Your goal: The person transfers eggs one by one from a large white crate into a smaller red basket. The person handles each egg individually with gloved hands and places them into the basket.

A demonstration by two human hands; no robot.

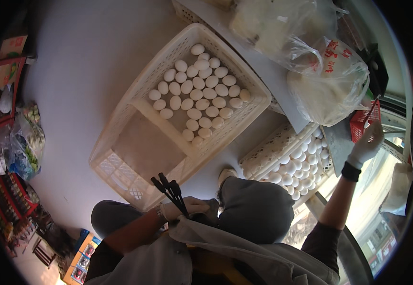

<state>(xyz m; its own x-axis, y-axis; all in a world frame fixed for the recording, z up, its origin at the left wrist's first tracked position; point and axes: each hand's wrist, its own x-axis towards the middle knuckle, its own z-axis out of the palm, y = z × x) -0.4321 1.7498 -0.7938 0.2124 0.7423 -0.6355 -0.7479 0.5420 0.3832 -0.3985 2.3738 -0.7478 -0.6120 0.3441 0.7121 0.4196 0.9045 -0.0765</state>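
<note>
My left hand point(185, 208), in a white glove, rests at my lap against a bunched grey cloth point(212, 210); its fingertips are hidden, so its grip is unclear. Far to the right, my gloved right hand point(367, 142) reaches up beside a red plastic basket point(358, 124). A thin dark rod point(373, 108) rises just above those fingers, and I cannot tell whether they hold it. Before me on the floor stands a large white plastic crate point(121, 94). White eggs point(203, 93) lie in its far part, beyond a crossbar point(163, 124); its near part shows a bare bottom.
At my right knee a second crate point(263, 153) holds many eggs point(299, 167). Filled clear plastic bags point(329, 85) sit on a grey surface point(292, 114) at upper right. Black cable-like pieces point(171, 190) stick up near my left wrist. Bagged vegetables point(28, 142) and red shelving point(10, 192) stand left.
</note>
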